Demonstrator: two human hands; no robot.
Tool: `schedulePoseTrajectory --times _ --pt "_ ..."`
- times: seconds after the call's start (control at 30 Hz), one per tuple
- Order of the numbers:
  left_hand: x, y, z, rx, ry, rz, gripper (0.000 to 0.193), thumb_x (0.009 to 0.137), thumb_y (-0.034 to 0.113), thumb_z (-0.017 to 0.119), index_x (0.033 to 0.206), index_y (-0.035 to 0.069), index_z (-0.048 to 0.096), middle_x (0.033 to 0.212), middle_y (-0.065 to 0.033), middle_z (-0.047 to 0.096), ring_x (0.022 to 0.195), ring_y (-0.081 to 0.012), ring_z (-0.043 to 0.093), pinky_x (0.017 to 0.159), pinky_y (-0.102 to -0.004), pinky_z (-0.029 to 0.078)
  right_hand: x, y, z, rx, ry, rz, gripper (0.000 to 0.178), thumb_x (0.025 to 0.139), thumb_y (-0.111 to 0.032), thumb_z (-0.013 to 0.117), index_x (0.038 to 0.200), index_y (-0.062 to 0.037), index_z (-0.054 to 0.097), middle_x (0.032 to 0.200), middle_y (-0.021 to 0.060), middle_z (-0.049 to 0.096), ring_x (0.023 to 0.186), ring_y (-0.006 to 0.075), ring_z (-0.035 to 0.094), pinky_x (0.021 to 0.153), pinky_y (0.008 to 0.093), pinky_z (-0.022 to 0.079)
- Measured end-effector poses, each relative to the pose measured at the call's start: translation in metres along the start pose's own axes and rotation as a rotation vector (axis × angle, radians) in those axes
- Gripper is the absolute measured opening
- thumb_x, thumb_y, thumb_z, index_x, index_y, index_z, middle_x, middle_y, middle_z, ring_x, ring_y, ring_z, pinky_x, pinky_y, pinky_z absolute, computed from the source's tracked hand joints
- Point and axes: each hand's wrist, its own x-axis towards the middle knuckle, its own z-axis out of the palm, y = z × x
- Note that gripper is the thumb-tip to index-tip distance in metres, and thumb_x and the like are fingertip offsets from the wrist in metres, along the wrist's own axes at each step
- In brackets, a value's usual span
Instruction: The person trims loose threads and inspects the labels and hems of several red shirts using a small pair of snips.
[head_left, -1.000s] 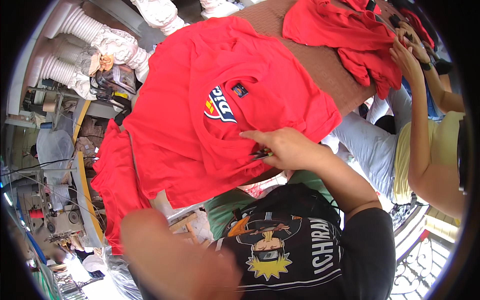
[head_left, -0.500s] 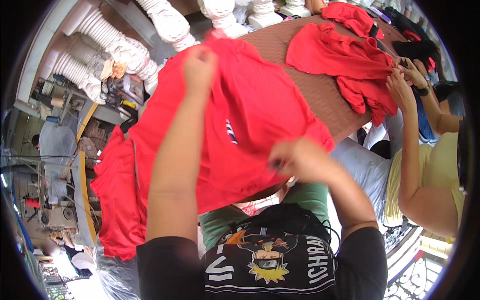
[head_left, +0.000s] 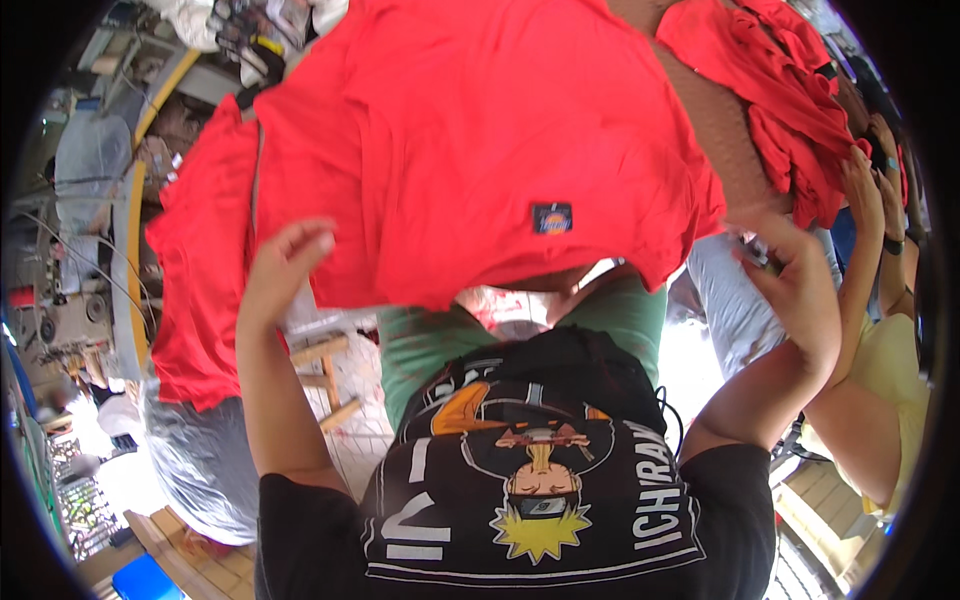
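Note:
A large red garment (head_left: 470, 130) lies spread over the table and hangs a little over its near edge. Near its lower hem sits a small dark woven label (head_left: 552, 218). My left hand (head_left: 283, 268) is by the garment's left edge, fingers slightly curled and apart, with nothing seen in them. Off the garment's right side, my right hand (head_left: 795, 275) curls around a small dark tool with a metallic glint (head_left: 757, 252); its kind is too unclear to tell.
Another red garment (head_left: 203, 240) drapes at the left, above a grey plastic-wrapped bundle (head_left: 205, 470). On the brown table (head_left: 708, 115), at the right, a co-worker's hands (head_left: 865, 200) handle more red cloth (head_left: 770, 90). A wooden stool (head_left: 325, 375) stands below, left of my legs.
My left hand has come back from the garment's far part to its near left. My right hand has moved right, off the cloth. The garment now shows its label near the hem.

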Motion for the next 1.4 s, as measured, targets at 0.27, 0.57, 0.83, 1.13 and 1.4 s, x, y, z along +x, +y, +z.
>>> schedulePoseTrajectory --times 0.27,0.57,0.83,1.13,1.4 --pt "0.013 0.072 0.106 0.005 -0.03 0.425 0.026 0.086 0.014 0.071 0.11 0.005 0.065 0.104 -0.0047 0.066 0.092 -0.0114 0.062 0.082 -0.0269 0.049 0.067 -0.046 0.085 0.097 -0.069 -0.267 0.025 0.075 0.002 0.063 0.1 -0.0001 0.065 0.091 0.0171 0.066 0.082 0.0259 0.066 0.071 0.0333 0.051" --pt "0.012 0.034 0.18 0.221 0.127 0.671 0.024 0.076 0.005 0.075 0.098 0.004 0.066 0.106 -0.009 0.064 0.087 -0.0211 0.064 0.075 -0.0318 0.053 0.057 -0.032 0.131 0.36 -0.013 -0.066 0.027 0.082 -0.015 0.071 0.105 -0.0041 0.061 0.089 0.0135 0.065 0.08 0.0287 0.065 0.07 0.0356 0.05" --pt "0.003 0.04 0.173 -0.017 0.051 0.505 0.011 0.083 0.002 0.07 0.094 0.0 0.071 0.099 -0.0106 0.07 0.09 -0.0161 0.067 0.079 -0.0279 0.053 0.045 -0.019 0.137 0.28 0.041 -0.219 0.019 0.082 -0.01 0.07 0.1 -0.0045 0.063 0.095 0.0079 0.061 0.083 0.0245 0.066 0.067 0.032 0.052" --pt "0.0 0.046 0.171 0.085 0.13 0.565 0.016 0.08 0.009 0.073 0.093 0.002 0.07 0.099 -0.0084 0.069 0.087 -0.0202 0.066 0.076 -0.0313 0.052 0.041 -0.027 0.135 0.165 0.034 -0.249 0.02 0.081 -0.01 0.069 0.1 -0.0058 0.063 0.095 0.0079 0.061 0.08 0.0277 0.066 0.064 0.0349 0.052" --pt "0.002 0.036 0.174 0.365 0.21 0.746 0.014 0.076 0.012 0.075 0.089 0.007 0.07 0.096 -0.0022 0.068 0.085 -0.0196 0.065 0.072 -0.0331 0.05 0.04 -0.024 0.135 0.175 0.089 -0.26 0.02 0.082 -0.009 0.067 0.101 -0.0046 0.061 0.095 0.0113 0.061 0.083 0.0321 0.063 0.067 0.0386 0.05"
